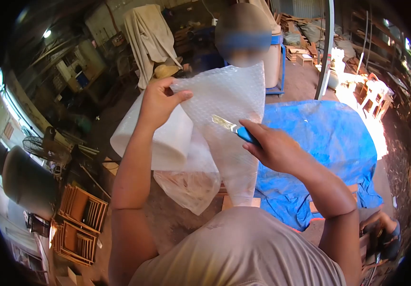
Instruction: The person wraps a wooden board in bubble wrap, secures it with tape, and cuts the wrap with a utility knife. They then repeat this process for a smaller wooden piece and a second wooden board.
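Note:
A sheet of bubble wrap (236, 90) is raised in front of me, its top edge pinched between the thumb and fingers of my left hand (161, 102). The sheet hangs down towards my shirt. Behind my left forearm is a thick white roll (169, 138) of wrap, and a loose clear piece (191, 188) droops below it. My right hand (270, 143) is closed round the blue handle of a knife (227, 125). Its short, stained blade points left and overlaps the middle of the sheet in this view.
A blue tarp (320, 148) covers the ground at right. Folded wooden racks (82, 209) stand at lower left. One person (243, 35) is beyond the sheet, another (384, 233) crouches at lower right. A metal post (327, 52) rises behind the tarp.

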A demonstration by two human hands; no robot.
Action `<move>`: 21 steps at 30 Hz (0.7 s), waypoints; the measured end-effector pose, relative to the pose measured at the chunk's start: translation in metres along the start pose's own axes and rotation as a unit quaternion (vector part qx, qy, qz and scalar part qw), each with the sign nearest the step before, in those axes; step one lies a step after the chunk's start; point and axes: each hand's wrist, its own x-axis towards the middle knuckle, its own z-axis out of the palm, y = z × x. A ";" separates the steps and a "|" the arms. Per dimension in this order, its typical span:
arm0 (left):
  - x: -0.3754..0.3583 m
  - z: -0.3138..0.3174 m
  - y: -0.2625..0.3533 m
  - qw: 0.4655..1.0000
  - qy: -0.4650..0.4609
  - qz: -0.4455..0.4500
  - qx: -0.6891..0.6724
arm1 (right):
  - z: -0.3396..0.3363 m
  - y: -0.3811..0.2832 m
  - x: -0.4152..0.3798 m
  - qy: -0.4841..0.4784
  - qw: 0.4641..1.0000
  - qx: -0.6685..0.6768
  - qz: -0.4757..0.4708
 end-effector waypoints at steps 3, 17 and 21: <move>-0.001 -0.003 0.013 0.999 -0.014 0.007 0.049 | 0.003 -0.024 0.034 -0.071 0.992 -0.094 0.049; -0.008 -0.001 0.032 0.997 -0.049 0.052 0.023 | -0.013 -0.070 0.061 -0.136 0.954 -0.261 0.052; -0.010 0.001 0.034 0.997 -0.049 0.058 0.028 | -0.017 -0.071 0.059 -0.143 0.947 -0.284 0.048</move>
